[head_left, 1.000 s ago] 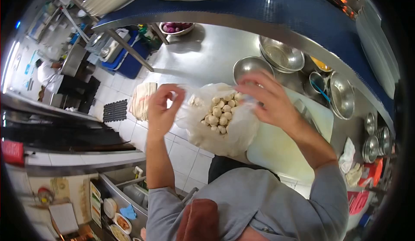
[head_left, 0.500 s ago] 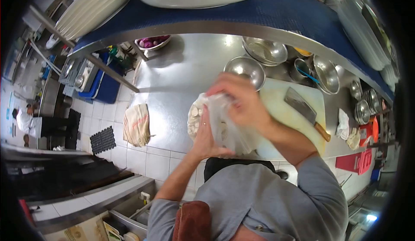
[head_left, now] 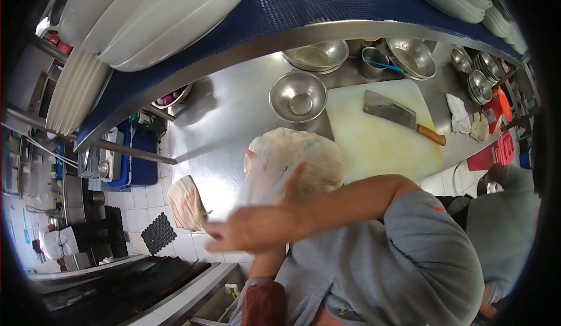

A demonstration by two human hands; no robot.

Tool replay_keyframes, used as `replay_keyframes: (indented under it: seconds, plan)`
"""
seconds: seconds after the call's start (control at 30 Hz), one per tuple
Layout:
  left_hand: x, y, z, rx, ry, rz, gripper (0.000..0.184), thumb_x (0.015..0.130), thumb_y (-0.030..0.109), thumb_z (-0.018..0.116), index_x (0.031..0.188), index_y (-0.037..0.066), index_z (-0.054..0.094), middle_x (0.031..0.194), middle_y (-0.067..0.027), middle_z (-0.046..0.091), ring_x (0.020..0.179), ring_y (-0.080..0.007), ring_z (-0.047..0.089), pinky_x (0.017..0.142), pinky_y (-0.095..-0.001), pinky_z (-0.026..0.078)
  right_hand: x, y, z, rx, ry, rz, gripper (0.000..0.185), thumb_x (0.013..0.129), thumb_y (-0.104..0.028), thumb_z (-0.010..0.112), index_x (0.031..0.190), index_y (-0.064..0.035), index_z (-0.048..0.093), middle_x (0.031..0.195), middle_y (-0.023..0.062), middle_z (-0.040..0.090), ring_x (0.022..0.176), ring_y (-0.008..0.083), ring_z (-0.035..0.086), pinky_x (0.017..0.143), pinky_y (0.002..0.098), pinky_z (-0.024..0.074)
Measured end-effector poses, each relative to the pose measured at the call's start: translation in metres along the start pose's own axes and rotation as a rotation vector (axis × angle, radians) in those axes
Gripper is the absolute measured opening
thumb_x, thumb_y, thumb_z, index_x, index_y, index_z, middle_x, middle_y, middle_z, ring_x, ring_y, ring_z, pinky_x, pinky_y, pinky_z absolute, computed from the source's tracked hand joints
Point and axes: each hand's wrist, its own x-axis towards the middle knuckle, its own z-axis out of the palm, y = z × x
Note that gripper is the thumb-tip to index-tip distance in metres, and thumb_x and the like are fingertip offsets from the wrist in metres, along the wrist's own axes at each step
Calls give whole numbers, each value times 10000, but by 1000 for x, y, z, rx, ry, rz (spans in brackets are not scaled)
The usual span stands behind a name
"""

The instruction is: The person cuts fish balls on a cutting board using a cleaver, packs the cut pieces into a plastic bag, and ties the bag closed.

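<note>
A round bowl of pale, whitish pieces sits at the near edge of the steel table, with clear plastic film drawn across it. My left hand rests against its near side, mostly behind my right forearm and the film. Its visible fingers are stretched apart. Crossing over my left wrist, my right hand is closed at the lower end of the film, left of the bowl. Motion blurs its fingers. Right of the bowl, a cleaver with a wooden handle lies on a white cutting board.
Behind the covered bowl stands a steel bowl, with more metal bowls farther back. A blue-matted shelf with white plates overhangs the table. A cloth hangs at left. Another person in grey is close on the right.
My right hand has swung from above the bowl down and left across my left arm, drawing the film over the bowl. The view has shifted, and a person in grey now shows at right.
</note>
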Motion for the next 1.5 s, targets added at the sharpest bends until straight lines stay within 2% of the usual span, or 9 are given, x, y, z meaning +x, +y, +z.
replay_keyframes:
  seconds: [0.2, 0.3, 0.4, 0.53, 0.6, 0.77, 1.0, 1.27, 1.5]
  plan:
    - [42, 2, 9, 532, -268, -263, 481, 872, 167, 660, 1322, 38, 555, 1242, -54, 650, 1295, -215, 453, 1076, -388, 367, -41, -17, -29, -24, -184, 2, 227, 814, -91, 603, 1015, -52, 505, 922, 119, 522, 663, 291, 664, 549, 394, 530]
    - [47, -16, 15, 120, 222, 195, 173, 712, 206, 679, 759, 42, 649, 979, -136, 683, 1106, -286, 577, 981, -410, 401, -80, -12, -79, 30, -50, 186, 503, 771, -15, 642, 1250, -113, 522, 1104, 109, 572, 791, 320, 655, 646, 414, 552]
    - [70, -32, -5, 79, -310, 428, 181, 655, 113, 701, 824, 62, 658, 870, -66, 677, 921, -275, 634, 957, -423, 420, -138, -4, -142, -148, 40, 623, 675, 782, 38, 621, 1423, -111, 472, 1233, 130, 554, 932, 343, 635, 860, 434, 550]
    - [71, -29, 4, 163, -423, 431, 308, 624, 63, 714, 926, 59, 652, 963, -70, 679, 986, -272, 618, 996, -431, 399, -208, 20, -138, -511, -191, 805, 448, 813, -15, 598, 1256, -72, 558, 1109, 133, 617, 925, 347, 638, 875, 431, 540]
    - [57, -16, 8, 366, -248, 481, 412, 605, 52, 718, 1007, 65, 629, 1035, -73, 664, 1038, -279, 592, 1013, -455, 370, -216, 16, -136, -516, -292, 927, 349, 823, -38, 590, 1172, -47, 593, 1073, 133, 636, 923, 348, 641, 865, 424, 541]
    - [30, -5, 21, 464, -62, 418, 454, 573, 95, 751, 1005, 93, 609, 989, -71, 638, 977, -290, 582, 980, -455, 362, -172, -27, -161, -448, -384, 705, 118, 788, -60, 614, 874, 11, 655, 850, 162, 674, 793, 341, 673, 786, 423, 556]
    - [27, -4, 33, 403, 50, 338, 345, 635, 4, 609, 959, 115, 655, 877, -69, 643, 896, -293, 591, 907, -434, 371, -161, -23, -180, -326, -711, 677, 78, 856, -77, 568, 902, -32, 610, 905, 170, 641, 812, 334, 666, 776, 458, 514]
    - [34, -14, 43, 451, 103, 280, 243, 678, -5, 610, 890, 96, 674, 812, -82, 675, 802, -296, 626, 803, -401, 432, -267, 46, -103, 55, 71, 743, 174, 873, -133, 664, 987, -5, 635, 830, 198, 681, 842, 423, 669, 768, 505, 518]
    - [26, -27, 43, 395, 145, 336, 323, 674, 74, 678, 994, 41, 654, 868, -130, 641, 784, -320, 579, 747, -410, 450, -268, 47, -56, 205, 95, 887, 272, 895, -310, 701, 873, -40, 675, 744, 187, 672, 717, 380, 658, 680, 466, 510]
